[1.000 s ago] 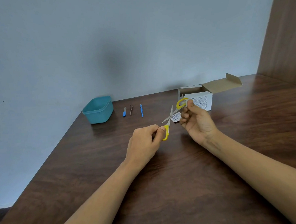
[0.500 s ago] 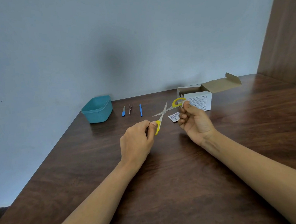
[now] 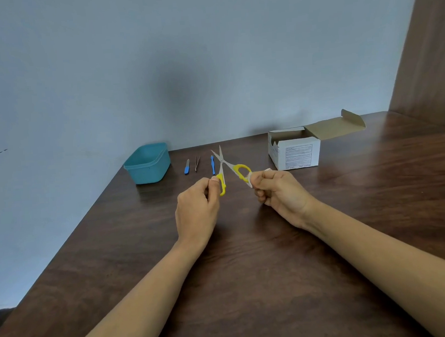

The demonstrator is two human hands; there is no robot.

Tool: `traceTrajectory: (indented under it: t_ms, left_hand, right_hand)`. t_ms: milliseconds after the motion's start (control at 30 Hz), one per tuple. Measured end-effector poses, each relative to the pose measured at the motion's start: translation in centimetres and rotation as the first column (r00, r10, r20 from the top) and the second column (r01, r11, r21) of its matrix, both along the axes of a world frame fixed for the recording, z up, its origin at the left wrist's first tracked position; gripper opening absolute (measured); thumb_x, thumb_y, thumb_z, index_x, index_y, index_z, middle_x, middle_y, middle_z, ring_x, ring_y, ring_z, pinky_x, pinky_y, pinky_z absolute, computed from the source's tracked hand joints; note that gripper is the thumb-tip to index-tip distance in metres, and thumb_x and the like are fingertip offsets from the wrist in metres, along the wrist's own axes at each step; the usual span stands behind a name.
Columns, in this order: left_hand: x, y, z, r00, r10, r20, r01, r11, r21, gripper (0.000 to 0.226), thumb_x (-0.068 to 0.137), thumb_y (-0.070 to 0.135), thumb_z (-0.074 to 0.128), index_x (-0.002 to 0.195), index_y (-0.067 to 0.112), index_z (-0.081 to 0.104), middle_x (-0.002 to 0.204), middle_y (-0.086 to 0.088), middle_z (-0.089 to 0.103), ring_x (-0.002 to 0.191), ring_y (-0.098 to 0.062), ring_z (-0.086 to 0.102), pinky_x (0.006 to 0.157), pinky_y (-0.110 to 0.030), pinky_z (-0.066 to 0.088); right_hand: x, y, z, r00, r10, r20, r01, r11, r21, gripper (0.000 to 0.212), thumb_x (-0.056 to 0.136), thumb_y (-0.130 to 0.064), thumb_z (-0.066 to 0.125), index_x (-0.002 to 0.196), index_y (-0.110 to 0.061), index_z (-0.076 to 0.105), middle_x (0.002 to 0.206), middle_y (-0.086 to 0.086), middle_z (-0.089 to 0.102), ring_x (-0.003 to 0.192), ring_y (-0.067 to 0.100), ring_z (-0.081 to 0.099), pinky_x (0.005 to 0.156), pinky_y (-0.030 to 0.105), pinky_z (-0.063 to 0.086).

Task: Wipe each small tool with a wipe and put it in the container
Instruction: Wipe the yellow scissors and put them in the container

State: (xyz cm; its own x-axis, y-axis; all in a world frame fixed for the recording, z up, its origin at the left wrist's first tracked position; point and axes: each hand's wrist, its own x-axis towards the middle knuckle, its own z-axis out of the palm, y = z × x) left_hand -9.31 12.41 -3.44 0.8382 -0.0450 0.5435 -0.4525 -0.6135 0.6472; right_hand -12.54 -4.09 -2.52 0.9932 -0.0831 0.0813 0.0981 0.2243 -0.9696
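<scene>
fingers (image 3: pixel 213 180) hold 1 scissors (image 3: pixel 229 164), 1 wipe (image 3: pixel 248 183) | 3 tools (image 3: pixel 196 164) | 1 container (image 3: pixel 148 170)

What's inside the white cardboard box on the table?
The white cardboard box stands open, its flap folded back. Only bare inner walls show near the rim. The front wall covers the bottom, so whether any wipes lie in it cannot be seen.

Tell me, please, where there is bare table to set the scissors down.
Bare wood lies between the forearms, nearer than the left hand and right hand, and in front of the white box, out to the table edge. Crowded: the strip beside the teal container, where three small tools lie close together.
</scene>
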Motion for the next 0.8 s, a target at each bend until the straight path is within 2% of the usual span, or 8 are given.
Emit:
traceTrajectory:
  t_ms: [133, 267, 433, 500, 633, 700, 800]
  left_hand:
    - [0.1, -0.1, -0.3, 0.998, -0.059, 0.030, 0.059, 0.998, 0.004, 0.040, 0.100, 0.034, 0.043, 0.064, 0.018, 0.055, 0.056, -0.002, 0.055, 0.055, -0.014, 0.049, 0.055, -0.035, 0.039]
    - [0.2, 0.0, -0.4, 0.994, -0.095, 0.057, 0.094, 0.995, 0.020, 0.042, 0.101, 0.033, 0.042, 0.067, 0.014, 0.057, 0.058, -0.004, 0.057, 0.056, -0.017, 0.051, 0.057, -0.040, 0.042]
    - [0.3, -0.1, -0.4, 0.987, -0.145, 0.067, 0.142, 0.989, 0.051, 0.041, 0.101, 0.033, 0.041, 0.069, 0.013, 0.057, 0.059, -0.003, 0.057, 0.057, -0.017, 0.052, 0.057, -0.039, 0.043]
    - [0.4, 0.0, -0.4, 0.986, -0.151, 0.076, 0.147, 0.987, 0.066, 0.041, 0.101, 0.033, 0.041, 0.068, 0.015, 0.055, 0.058, -0.002, 0.055, 0.056, -0.016, 0.051, 0.055, -0.039, 0.041]
    - [-0.4, -0.6, -0.6, 0.980, -0.167, 0.111, 0.139, 0.963, 0.229, 0.038, 0.101, 0.036, 0.042, 0.070, 0.017, 0.052, 0.057, 0.006, 0.046, 0.056, -0.013, 0.047, 0.049, -0.030, 0.032]
    - [-0.8, -0.9, -0.8, 0.978, -0.176, 0.115, 0.139, 0.951, 0.275, 0.037, 0.101, 0.037, 0.041, 0.072, 0.017, 0.053, 0.059, 0.006, 0.046, 0.058, -0.014, 0.047, 0.048, -0.030, 0.033]
    - [-0.8, -0.7, -0.5, 0.979, -0.143, 0.144, 0.093, 0.946, 0.309, 0.037, 0.101, 0.040, 0.040, 0.072, 0.019, 0.054, 0.060, 0.007, 0.046, 0.058, -0.013, 0.047, 0.046, -0.027, 0.031]
  right_hand:
    - [-0.4, 0.5, 0.1, 0.998, 0.049, 0.027, -0.044, 0.984, -0.173, 0.028, 0.089, -0.004, 0.059, 0.065, -0.016, 0.066, 0.058, -0.010, 0.059, 0.056, 0.006, 0.040, 0.059, 0.019, 0.033]
    - [-0.4, 0.4, 0.1, 0.999, 0.049, 0.014, -0.046, 0.984, -0.170, 0.020, 0.085, -0.004, 0.065, 0.068, -0.013, 0.070, 0.068, -0.001, 0.064, 0.059, 0.008, 0.042, 0.062, 0.020, 0.035]
    - [-0.4, 0.1, 0.0, 0.999, 0.049, -0.001, -0.049, 0.980, -0.193, 0.015, 0.083, -0.002, 0.067, 0.072, -0.011, 0.072, 0.078, 0.005, 0.068, 0.058, 0.003, 0.048, 0.062, 0.020, 0.038]
    - [-0.3, 0.1, -0.1, 1.000, 0.030, -0.009, -0.031, 0.989, -0.146, 0.008, 0.083, -0.005, 0.068, 0.078, -0.009, 0.073, 0.077, 0.005, 0.065, 0.059, 0.005, 0.047, 0.060, 0.019, 0.038]
    - [0.0, -0.6, 0.1, 0.996, 0.010, -0.090, 0.001, 0.992, 0.127, 0.004, 0.083, -0.009, 0.067, 0.085, -0.009, 0.071, 0.068, 0.001, 0.064, 0.057, 0.008, 0.054, 0.057, 0.019, 0.043]
    - [0.0, -1.0, 0.2, 0.993, 0.041, -0.111, -0.022, 0.986, 0.165, 0.004, 0.082, -0.012, 0.067, 0.083, -0.011, 0.070, 0.071, 0.004, 0.068, 0.058, 0.010, 0.059, 0.058, 0.021, 0.046]
    - [0.1, -1.0, 0.1, 0.993, 0.057, -0.101, -0.042, 0.989, 0.138, 0.005, 0.082, -0.013, 0.067, 0.083, -0.011, 0.071, 0.071, 0.004, 0.068, 0.059, 0.008, 0.059, 0.054, 0.017, 0.046]
